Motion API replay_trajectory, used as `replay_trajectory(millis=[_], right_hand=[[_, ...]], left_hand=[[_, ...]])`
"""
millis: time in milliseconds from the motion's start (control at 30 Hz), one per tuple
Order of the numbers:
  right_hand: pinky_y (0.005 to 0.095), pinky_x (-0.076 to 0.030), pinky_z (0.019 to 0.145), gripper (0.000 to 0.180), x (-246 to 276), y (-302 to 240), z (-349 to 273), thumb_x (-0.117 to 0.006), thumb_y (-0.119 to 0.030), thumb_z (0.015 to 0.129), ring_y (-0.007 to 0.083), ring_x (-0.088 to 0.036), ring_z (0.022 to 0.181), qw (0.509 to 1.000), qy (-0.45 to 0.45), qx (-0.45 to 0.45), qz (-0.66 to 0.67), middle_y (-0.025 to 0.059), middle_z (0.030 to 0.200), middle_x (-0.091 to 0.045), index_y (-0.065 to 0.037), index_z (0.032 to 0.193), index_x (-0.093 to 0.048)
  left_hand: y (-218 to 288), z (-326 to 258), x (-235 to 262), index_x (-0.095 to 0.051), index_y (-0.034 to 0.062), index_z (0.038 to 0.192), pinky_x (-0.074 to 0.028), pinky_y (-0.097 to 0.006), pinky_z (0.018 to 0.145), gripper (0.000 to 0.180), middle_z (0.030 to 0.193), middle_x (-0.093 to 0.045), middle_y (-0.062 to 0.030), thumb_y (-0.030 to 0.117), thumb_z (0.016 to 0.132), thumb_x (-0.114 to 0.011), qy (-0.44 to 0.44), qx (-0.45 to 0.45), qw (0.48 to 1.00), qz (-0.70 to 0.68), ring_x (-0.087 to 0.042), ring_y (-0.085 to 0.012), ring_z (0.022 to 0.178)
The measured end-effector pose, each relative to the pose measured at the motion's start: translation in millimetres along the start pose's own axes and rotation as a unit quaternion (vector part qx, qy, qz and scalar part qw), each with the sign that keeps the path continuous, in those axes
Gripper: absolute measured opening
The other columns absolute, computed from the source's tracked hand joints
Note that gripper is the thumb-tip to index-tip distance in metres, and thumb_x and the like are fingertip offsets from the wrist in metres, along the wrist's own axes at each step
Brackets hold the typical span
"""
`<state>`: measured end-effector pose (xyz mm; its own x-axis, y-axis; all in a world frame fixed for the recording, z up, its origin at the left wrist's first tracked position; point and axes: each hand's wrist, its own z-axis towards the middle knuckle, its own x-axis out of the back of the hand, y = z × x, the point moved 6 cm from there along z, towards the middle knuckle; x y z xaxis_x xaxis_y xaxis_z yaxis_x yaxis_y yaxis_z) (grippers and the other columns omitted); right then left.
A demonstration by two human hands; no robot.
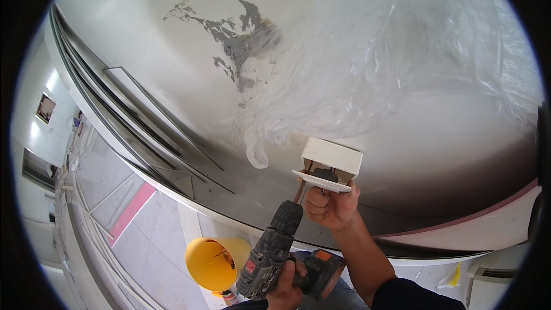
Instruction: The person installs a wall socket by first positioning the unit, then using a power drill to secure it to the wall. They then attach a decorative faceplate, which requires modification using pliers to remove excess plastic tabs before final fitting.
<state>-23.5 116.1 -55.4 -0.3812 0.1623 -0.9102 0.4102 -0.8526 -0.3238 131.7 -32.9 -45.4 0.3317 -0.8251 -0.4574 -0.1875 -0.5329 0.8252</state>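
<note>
My left hand point(285, 288) is wrapped around the handle of a black cordless drill point(267, 264), which has a battery pack point(322, 274) with an orange patch. The drill's bit points up to the left end of a small white box point(333, 155); whether it touches cannot be made out. The box sits against a pale curved panel, its near side open. My right hand point(332, 205) is closed on a white cover plate point(322, 182) at that opening, fingers curled beneath it. A black block point(325, 174) shows between plate and box.
Clear plastic film point(367, 74) covers much of the panel beside a torn grey patch point(247, 46). Long dark-edged strips point(138, 115) lean inside the left rim. Below stand a yellow bucket point(213, 264) and, at right, a white unit point(498, 278). A pink strip point(131, 213) crosses the floor.
</note>
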Motion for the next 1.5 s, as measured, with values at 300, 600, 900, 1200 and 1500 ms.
replay_trajectory(millis=[300,600,900,1200,1500], right_hand=[[0.0197,-0.022,0.046,0.094,-11,-1,-2,-0.073,-0.074,0.082,0.004,-0.023,0.056,0.999,0.025,-0.009,0.025,-0.0089,0.071,-0.023,-0.009,0.146,-0.048],[0.0207,-0.022,0.045,0.1,-5,-8,-2,-0.074,-0.072,0.081,0.0047,-0.025,0.054,0.999,0.013,-0.032,-0.014,-0.0078,0.07,-0.027,-0.005,0.149,-0.044],[0.0206,-0.02,0.044,0.118,-11,-8,-3,-0.079,-0.079,0.072,0.0048,-0.02,0.051,0.995,0.086,-0.038,-0.019,-0.0092,0.067,-0.023,0.003,0.147,-0.038],[0.0209,-0.024,0.047,0.099,-9,-11,-1,-0.065,-0.082,0.083,0.0045,-0.026,0.056,0.999,0.03,0.002,-0.026,-0.0091,0.069,-0.024,-0.005,0.144,-0.051],[0.021,-0.024,0.048,0.131,-4,-6,-8,-0.061,-0.093,0.064,0.0042,-0.023,0.057,0.999,0.018,-0.015,-0.039,-0.0096,0.069,-0.022,-0.004,0.157,-0.036]], left_hand=[[-5,-2,5,-0.057,0.0015,0.118,-0.051,-0.041,0.077,0.031,0.081,-0.061,-0.0114,0.023,0.098,-0.068,-0.006,0.007,1.0,0.007,-0.059,-0.0229,0.075],[-16,-4,10,-0.056,0.0014,0.118,-0.05,-0.041,0.08,0.021,0.083,-0.06,-0.0115,0.014,0.101,-0.057,-0.017,0.007,1.0,0.02,-0.057,-0.0225,0.077],[-21,0,10,-0.054,0.0014,0.118,-0.049,-0.039,0.08,0.019,0.083,-0.059,-0.0095,0.011,0.101,-0.053,-0.034,-0.007,0.999,0.022,-0.057,-0.02,0.078],[11,-1,-13,-0.053,-0.0002,0.116,-0.048,-0.036,0.079,0.015,0.083,-0.057,-0.0085,0.0,0.101,-0.051,-0.178,-0.232,0.855,0.429,-0.057,-0.0193,0.078],[-2,4,-3,-0.053,0.0001,0.112,-0.049,-0.037,0.077,0.009,0.079,-0.057,-0.0077,0.003,0.103,-0.052,-0.045,-0.013,0.991,0.123,-0.057,-0.019,0.074]])
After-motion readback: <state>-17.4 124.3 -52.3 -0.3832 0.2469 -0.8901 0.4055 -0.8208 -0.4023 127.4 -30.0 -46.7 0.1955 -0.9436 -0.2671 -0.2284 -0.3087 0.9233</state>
